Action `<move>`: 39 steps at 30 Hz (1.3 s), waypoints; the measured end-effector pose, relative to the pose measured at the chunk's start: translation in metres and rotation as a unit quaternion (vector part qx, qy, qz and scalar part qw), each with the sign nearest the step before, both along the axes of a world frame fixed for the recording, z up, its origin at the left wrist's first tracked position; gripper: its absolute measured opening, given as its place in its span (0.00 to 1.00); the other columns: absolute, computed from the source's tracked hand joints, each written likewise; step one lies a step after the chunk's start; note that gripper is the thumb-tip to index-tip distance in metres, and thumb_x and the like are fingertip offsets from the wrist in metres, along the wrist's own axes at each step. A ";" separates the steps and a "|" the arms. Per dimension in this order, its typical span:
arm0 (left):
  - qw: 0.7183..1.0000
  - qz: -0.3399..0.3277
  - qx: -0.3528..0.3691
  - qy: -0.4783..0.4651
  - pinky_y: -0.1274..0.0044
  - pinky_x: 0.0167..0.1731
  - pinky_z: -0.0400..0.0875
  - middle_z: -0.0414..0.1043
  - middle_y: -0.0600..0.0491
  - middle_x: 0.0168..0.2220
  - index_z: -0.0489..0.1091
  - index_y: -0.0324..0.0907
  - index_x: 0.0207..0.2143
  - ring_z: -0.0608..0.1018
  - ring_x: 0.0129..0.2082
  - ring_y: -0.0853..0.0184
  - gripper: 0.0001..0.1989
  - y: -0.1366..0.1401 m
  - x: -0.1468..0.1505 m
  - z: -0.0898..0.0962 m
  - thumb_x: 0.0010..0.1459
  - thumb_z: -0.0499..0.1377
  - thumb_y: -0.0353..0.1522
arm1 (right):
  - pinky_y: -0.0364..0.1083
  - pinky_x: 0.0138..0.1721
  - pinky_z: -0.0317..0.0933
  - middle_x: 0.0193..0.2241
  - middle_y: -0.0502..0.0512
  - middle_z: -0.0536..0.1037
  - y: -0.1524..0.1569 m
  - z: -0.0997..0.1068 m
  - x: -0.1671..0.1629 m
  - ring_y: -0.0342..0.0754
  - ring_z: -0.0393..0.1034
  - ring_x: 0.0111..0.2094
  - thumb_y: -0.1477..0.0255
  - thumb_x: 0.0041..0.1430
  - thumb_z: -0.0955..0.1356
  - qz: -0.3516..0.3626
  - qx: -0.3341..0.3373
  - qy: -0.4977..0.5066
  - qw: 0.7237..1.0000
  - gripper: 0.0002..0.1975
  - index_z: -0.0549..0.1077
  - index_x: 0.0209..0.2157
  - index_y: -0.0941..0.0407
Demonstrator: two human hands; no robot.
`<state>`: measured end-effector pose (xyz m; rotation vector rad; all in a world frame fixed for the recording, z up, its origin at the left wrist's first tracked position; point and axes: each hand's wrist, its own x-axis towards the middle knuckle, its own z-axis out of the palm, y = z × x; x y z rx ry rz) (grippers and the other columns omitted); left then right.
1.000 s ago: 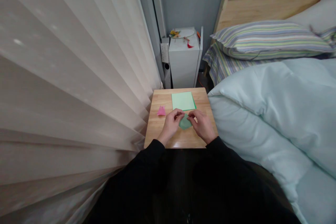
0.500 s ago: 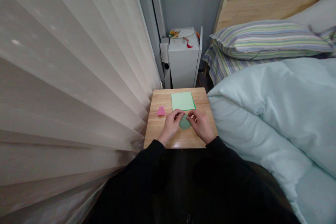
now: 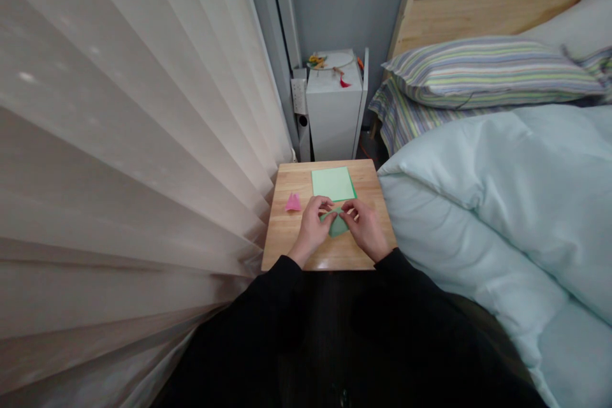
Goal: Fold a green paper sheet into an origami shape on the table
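A small piece of folded green paper (image 3: 338, 226) is between my two hands, above the wooden table. My left hand (image 3: 315, 222) pinches its left side, thumb toward the middle of the paper. My right hand (image 3: 363, 223) grips the upper right part between thumb and fingers. Just beyond my fingers lies a stack of light green paper sheets (image 3: 333, 183), a darker green edge showing at its right. To the left of my left hand sits a folded pink paper piece (image 3: 293, 202). The fingers hide part of the green paper's upper edge.
The small wooden table (image 3: 282, 236) stands between a pale pleated curtain (image 3: 191, 140) on the left and a bed with a light blue quilt (image 3: 478, 204) on the right. Behind it is a white cabinet (image 3: 333, 121) with small ornaments on top.
My left thumb has moved right and down onto the green paper, and the left fingers have spread a little. The paper's visible outline has become more angular. My right hand is nearly still.
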<state>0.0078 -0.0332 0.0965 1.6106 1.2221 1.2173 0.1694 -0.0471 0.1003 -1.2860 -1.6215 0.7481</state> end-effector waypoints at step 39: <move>0.996 -0.021 0.042 0.072 0.75 0.37 0.72 0.73 0.51 0.39 0.71 0.43 0.39 0.77 0.40 0.65 0.08 -0.002 0.001 0.001 0.60 0.58 0.23 | 0.48 0.33 0.63 0.33 0.54 0.77 0.002 -0.008 0.003 0.50 0.71 0.32 0.76 0.62 0.65 0.018 0.034 -0.058 0.998 0.06 0.73 0.33 0.53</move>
